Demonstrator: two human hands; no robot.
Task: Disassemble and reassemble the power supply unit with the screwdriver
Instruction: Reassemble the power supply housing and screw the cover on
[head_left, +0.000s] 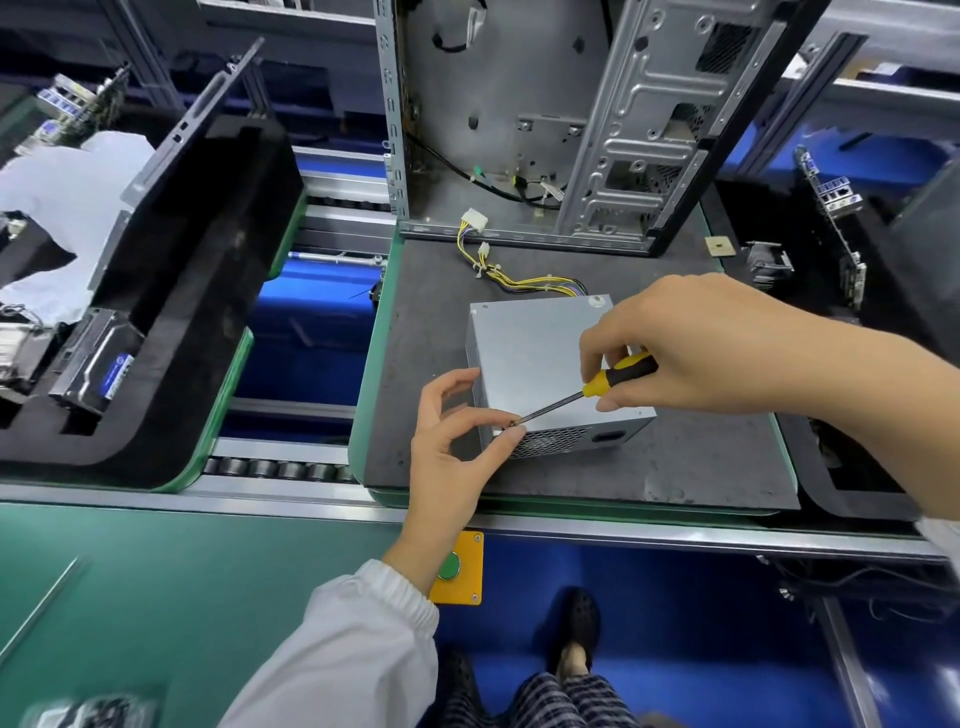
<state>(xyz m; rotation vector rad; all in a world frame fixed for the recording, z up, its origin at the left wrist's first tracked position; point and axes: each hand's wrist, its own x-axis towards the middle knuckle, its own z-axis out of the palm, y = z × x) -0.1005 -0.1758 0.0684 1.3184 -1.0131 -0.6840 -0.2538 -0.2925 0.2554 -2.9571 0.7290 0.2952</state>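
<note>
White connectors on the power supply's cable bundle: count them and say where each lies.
2. The larger connector lies at the cable bundle's far end, by the open computer case. The smaller connector lies just nearer the power supply. Others may be hidden.

computer case (545, 119) upright behind | green button (450, 566) on yellow box | black foam trays (197, 291) left

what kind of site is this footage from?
Most likely a PC assembly or teardown line in a factory. A roller conveyor carries green-edged pallets, one bearing a power supply unit and an open computer chassis; a green push button sits on the bench edge.
</note>
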